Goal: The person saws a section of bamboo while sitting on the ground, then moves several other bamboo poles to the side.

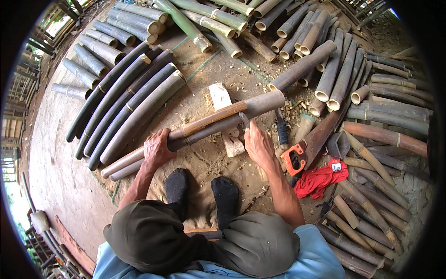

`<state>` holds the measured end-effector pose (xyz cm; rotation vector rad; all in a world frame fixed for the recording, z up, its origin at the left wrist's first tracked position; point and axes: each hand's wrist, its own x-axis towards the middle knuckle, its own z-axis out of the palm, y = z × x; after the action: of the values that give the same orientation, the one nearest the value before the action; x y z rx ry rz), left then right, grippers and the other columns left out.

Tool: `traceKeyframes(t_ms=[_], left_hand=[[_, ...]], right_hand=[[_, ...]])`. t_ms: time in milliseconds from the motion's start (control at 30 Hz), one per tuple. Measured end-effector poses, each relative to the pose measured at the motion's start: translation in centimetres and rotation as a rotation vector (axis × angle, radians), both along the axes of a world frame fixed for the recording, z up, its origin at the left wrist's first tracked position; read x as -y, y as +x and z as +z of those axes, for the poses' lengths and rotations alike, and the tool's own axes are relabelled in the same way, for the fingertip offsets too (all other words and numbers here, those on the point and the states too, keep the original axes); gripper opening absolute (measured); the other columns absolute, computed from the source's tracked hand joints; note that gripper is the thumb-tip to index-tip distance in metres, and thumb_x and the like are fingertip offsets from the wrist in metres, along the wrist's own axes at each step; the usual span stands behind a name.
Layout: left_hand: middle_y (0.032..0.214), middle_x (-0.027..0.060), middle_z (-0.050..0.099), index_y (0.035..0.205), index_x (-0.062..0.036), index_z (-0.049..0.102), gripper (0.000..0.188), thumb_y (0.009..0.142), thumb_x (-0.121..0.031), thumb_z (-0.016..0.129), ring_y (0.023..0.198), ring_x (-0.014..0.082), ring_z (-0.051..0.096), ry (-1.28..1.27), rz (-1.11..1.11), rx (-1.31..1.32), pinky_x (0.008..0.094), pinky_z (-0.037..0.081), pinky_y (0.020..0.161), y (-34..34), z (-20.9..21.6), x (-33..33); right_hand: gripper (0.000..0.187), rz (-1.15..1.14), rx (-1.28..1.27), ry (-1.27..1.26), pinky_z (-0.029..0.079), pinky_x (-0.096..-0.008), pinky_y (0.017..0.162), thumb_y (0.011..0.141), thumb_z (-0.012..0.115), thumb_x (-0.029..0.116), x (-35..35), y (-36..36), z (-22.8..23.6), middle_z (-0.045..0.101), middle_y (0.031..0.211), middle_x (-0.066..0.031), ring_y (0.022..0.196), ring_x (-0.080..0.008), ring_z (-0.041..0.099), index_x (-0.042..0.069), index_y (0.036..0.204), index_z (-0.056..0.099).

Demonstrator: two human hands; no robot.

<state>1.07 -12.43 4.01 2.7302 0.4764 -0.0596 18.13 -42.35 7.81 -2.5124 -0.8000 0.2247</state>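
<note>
A person sits on a dusty ground mat with 2 black-socked feet point(202, 191) stretched forward. The left hand point(157, 149) lies palm down, fingers curled over a long grey-brown bamboo pole point(218, 122) that runs slantwise from lower left to upper right across a pale wooden block point(222, 100); a strip of the pole's skin is shaved to orange-tan. A second, thinner pole lies just below it, touching. The right hand point(259, 145) is closed in a fist around the handle of a short metal blade point(244, 118), whose tip meets the pole's lower side near the shaved strip. Just right of that hand lie a handsaw with an orange and black handle point(294, 159) and a crumpled red cloth point(319, 179). A row of split dark bamboo halves point(130, 104) rests at left, and cut bamboo tubes point(332, 69) are stacked behind and to the right.
</note>
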Motion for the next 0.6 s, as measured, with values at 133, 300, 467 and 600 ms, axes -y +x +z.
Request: traceKeyframes(t_ms=[133, 300, 467, 600], left_hand=[[0.105, 0.0128, 0.066, 0.114, -0.0105, 0.061, 0.066, 0.055, -0.025, 0.086, 0.101, 0.0360, 0.065, -0.002, 0.011, -0.038, 0.0470, 0.050, 0.089, -0.7, -0.4, -0.4], [0.104, 0.0126, 0.067, 0.112, -0.0103, 0.060, 0.062, 0.057, -0.025, 0.085, 0.102, 0.0356, 0.065, 0.020, 0.011, 0.027, 0.0470, 0.050, 0.089, -0.2, -0.7, -0.5], [0.113, 0.0136, 0.068, 0.123, -0.0094, 0.061, 0.064, 0.067, -0.031, 0.086, 0.107, 0.0347, 0.065, -0.139, -0.071, 0.058, 0.0469, 0.049, 0.093, 0.0, 0.3, -0.6], [0.120, 0.0150, 0.067, 0.130, -0.0083, 0.063, 0.061, 0.077, -0.031, 0.084, 0.111, 0.0356, 0.064, -0.396, 0.002, 0.083, 0.0456, 0.049, 0.096, -1.2, -0.5, -2.4]], right_hand=[[0.020, 0.080, -0.045, -0.102, 0.057, -0.0507, 0.063, 0.100, 0.053, 0.014, -0.2, 0.3, 1.0, 0.068, 0.077, -0.0275, 0.074, -0.0451, 0.071, -0.005, 0.106, 0.055], [0.019, 0.032, -0.164, -0.194, 0.055, -0.0564, 0.070, 0.094, 0.057, 0.013, 6.6, -3.6, -2.9, 0.069, 0.083, -0.0264, 0.082, -0.0440, 0.071, -0.003, 0.104, 0.055], [0.042, -0.240, -0.083, -0.271, 0.055, -0.0525, 0.075, 0.094, 0.060, 0.015, 10.1, -7.9, -7.2, 0.066, 0.099, -0.0262, 0.088, -0.0442, 0.068, -0.004, 0.129, 0.049], [0.070, -0.234, -0.142, -0.355, 0.049, -0.0525, 0.092, 0.091, 0.067, 0.018, 9.5, -9.7, -7.8, 0.052, 0.125, -0.0271, 0.112, -0.0443, 0.058, -0.004, 0.149, 0.035]])
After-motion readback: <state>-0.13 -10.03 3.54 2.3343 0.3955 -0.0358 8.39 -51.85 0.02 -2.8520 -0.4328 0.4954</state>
